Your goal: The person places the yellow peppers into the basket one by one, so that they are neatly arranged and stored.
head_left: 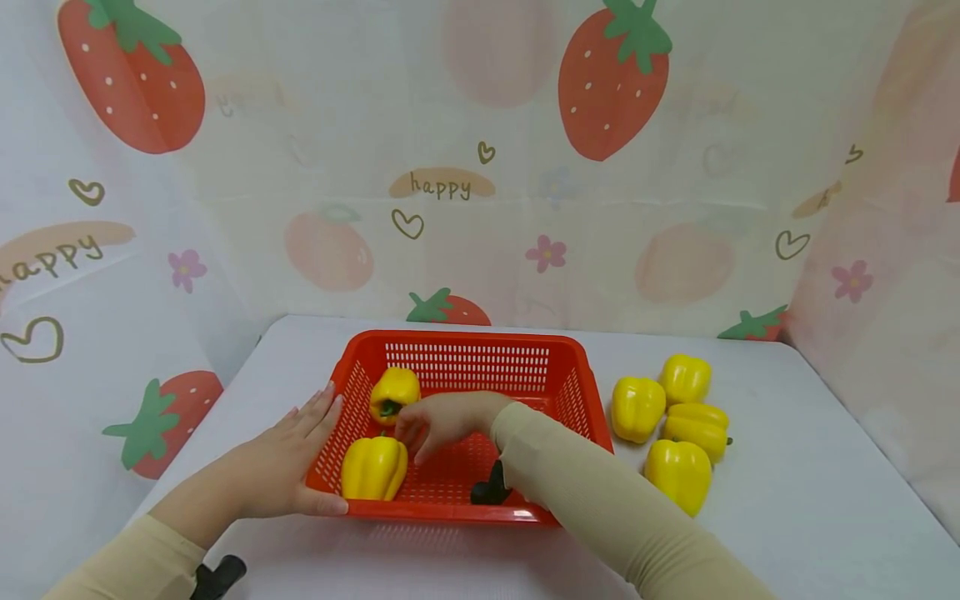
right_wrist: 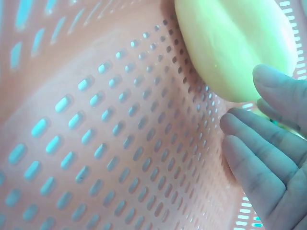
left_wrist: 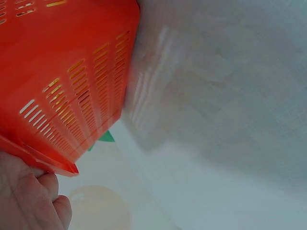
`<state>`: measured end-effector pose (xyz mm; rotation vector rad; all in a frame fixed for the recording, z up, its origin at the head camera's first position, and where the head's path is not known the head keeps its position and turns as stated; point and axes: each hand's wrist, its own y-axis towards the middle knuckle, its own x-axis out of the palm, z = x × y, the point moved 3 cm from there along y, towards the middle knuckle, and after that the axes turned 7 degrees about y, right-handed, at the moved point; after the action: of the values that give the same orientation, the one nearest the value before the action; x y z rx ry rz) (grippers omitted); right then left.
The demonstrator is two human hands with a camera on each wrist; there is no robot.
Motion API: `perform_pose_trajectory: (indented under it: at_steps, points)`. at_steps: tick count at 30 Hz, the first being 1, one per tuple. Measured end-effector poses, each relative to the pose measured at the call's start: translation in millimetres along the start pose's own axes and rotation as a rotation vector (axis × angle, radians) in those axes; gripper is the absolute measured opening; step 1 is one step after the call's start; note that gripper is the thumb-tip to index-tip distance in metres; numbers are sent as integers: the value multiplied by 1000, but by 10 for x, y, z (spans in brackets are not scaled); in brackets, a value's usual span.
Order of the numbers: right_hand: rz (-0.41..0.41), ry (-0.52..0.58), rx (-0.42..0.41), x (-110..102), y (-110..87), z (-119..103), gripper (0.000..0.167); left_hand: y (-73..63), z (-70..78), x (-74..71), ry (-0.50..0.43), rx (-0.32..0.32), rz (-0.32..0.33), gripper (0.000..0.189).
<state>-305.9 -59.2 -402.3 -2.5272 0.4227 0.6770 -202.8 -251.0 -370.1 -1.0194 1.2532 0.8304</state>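
A red plastic basket (head_left: 510,512) with slotted walls stands on the table. My left hand (head_left: 281,467) holds its near left corner, thumb on the front rim and fingers at the left rim; the left wrist view shows this hand (left_wrist: 31,199) at the rim from outside. Inside the basket, one yellow bell pepper (head_left: 373,468) lies at the front left and another yellow bell pepper (head_left: 395,392) behind it. My right hand (head_left: 442,423) reaches in beside both. The right wrist view shows its fingers (right_wrist: 261,175) extended and loose, with the thumb overlapping a pepper (right_wrist: 235,43).
Right of the basket, several more yellow bell peppers (head_left: 637,408) lie grouped on the white table (head_left: 810,467). A curtain (head_left: 465,250) printed with strawberries hangs behind and along both sides. The basket's right wall (head_left: 588,392) lies between the right hand and that group.
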Motion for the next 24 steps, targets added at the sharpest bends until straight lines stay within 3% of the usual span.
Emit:
perform_pose_trajectory:
  at_steps: [13,24]
  points:
    - [51,25,-8,-115,-101,-72,35,12,2,-7,-3,9,2,124]
    - [82,0,-86,-286,-237,-219,37,24,-6,8,-2,12,5,124]
